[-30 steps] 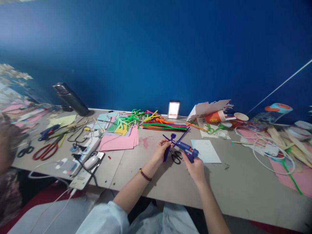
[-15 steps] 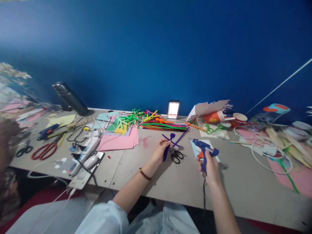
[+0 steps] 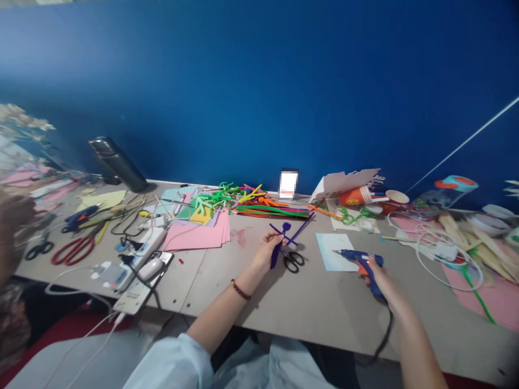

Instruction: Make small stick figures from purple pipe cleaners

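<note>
My left hand [image 3: 267,251] is shut on a purple pipe-cleaner figure [image 3: 284,235] with a round pom-pom head and crossed arms, holding it upright just above the table. Black-handled scissors [image 3: 292,260] lie right below that hand. My right hand [image 3: 375,278] grips a blue hot glue gun [image 3: 359,262] by its handle, the nozzle pointing left towards a pale blue card [image 3: 333,252] and hovering at the card's right edge. A black cord [image 3: 385,329] trails from the gun down past the table's front edge.
Behind my hands lie bundled coloured pipe cleaners [image 3: 271,212] and a pink paper stack [image 3: 197,237]. Red-handled scissors [image 3: 73,251] and a power strip [image 3: 138,289] sit at left. Paper cups [image 3: 357,196] and white cables [image 3: 441,251] crowd the right, before a blue wall [image 3: 259,81].
My right hand has carried the glue gun rightward past the blue card and turned it, nozzle now pointing left. My left hand and the purple figure have barely moved.
</note>
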Tool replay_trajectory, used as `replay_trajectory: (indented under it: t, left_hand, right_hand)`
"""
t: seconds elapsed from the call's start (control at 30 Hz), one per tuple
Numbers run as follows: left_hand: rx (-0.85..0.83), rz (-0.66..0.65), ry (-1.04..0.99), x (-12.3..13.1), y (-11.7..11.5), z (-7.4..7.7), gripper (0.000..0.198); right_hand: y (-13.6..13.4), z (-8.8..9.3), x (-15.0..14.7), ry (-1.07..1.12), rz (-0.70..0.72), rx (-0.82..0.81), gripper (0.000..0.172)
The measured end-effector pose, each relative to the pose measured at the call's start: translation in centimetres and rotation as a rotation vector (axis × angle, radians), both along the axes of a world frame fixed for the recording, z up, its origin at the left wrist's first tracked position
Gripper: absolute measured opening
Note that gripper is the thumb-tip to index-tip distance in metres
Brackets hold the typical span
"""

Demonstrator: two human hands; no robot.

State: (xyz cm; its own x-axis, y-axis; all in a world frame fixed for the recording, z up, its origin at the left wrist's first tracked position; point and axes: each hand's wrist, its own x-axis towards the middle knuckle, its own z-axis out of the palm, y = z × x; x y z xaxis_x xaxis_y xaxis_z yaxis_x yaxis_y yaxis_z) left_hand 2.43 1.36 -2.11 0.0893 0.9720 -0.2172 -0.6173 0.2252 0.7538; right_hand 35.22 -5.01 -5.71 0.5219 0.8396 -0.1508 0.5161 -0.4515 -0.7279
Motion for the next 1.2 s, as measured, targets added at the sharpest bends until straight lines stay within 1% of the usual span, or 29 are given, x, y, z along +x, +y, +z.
replay_trajectory:
  t: [0.07, 0.1, 0.23, 0.27, 0.37, 0.5, 0.57, 0.6, 0.63, 0.7, 0.73, 0.77, 0.83, 0.9, 0.97, 1.03, 1.1, 1.2]
  left_hand:
    - [0.005, 0.001, 0.001, 0.0, 0.1, -0.1, 0.031]
    - [0.007, 0.000, 0.006, 0.0, 0.1, -0.2, 0.031]
    - [0.005, 0.002, 0.019, -0.1, 0.1, -0.1, 0.033]
    - [0.004, 0.003, 0.017, -0.1, 0.1, -0.1, 0.033]
    - [0.006, -0.003, 0.018, -0.1, 0.0, 0.1, 0.034]
    - [-0.006, -0.009, 0.032, -0.1, -0.1, 0.2, 0.035]
    - [-0.013, -0.013, 0.043, -0.1, -0.2, 0.3, 0.035]
    - [-0.017, -0.014, 0.048, -0.1, -0.2, 0.4, 0.035]
    - [-0.024, -0.014, 0.053, -0.1, -0.2, 0.4, 0.035]
    - [-0.032, -0.012, 0.061, -0.1, -0.2, 0.5, 0.034]
    - [-0.033, -0.012, 0.061, -0.1, -0.3, 0.5, 0.034]
    - [-0.030, -0.014, 0.060, -0.1, -0.3, 0.5, 0.034]
    - [-0.018, -0.019, 0.055, -0.2, -0.3, 0.5, 0.033]
    - [-0.017, -0.019, 0.049, -0.2, -0.3, 0.5, 0.034]
    - [-0.022, -0.011, 0.039, -0.3, -0.2, 0.4, 0.036]
    - [-0.029, -0.011, 0.035, -0.2, -0.1, 0.3, 0.036]
    - [-0.029, -0.023, 0.035, -0.2, -0.1, 0.1, 0.035]
    - [-0.008, -0.044, 0.029, -0.1, 0.0, 0.0, 0.031]
  right_hand:
    - [0.6, -0.1, 0.6, 0.051, 0.065, -0.163, 0.069]
    - [0.9, 0.0, 0.8, 0.015, 0.075, -0.216, 0.069]
    - [1.4, 1.0, 0.1, -0.356, -0.007, -0.237, 0.061]
    - [1.3, 1.4, -0.2, -0.415, -0.013, -0.247, 0.059]
    - [0.8, 2.6, -1.2, -0.500, -0.032, -0.301, 0.055]
    - [0.3, 4.0, -2.6, -0.555, -0.045, -0.309, 0.046]
    - [0.3, 4.7, -4.1, -0.582, -0.109, -0.216, 0.044]
    - [0.4, 5.0, -5.2, -0.568, -0.106, -0.151, 0.043]
    - [0.6, 5.3, -6.5, -0.525, -0.057, -0.062, 0.039]
    - [1.2, 5.7, -9.8, -0.382, 0.175, 0.169, 0.030]
    - [1.5, 5.9, -11.5, -0.300, 0.300, 0.270, 0.029]
    - [1.8, 6.0, -13.3, -0.218, 0.392, 0.333, 0.029]
    - [2.4, 6.1, -16.4, -0.102, 0.493, 0.352, 0.030]
    - [2.9, 5.9, -18.5, -0.082, 0.543, 0.345, 0.030]
    - [3.2, 5.8, -19.4, -0.110, 0.575, 0.356, 0.023]
    - [3.5, 5.8, -19.5, -0.167, 0.578, 0.386, 0.018]
    - [3.6, 5.8, -19.0, -0.207, 0.568, 0.429, 0.018]
    - [3.7, 6.0, -18.3, -0.194, 0.571, 0.501, 0.022]
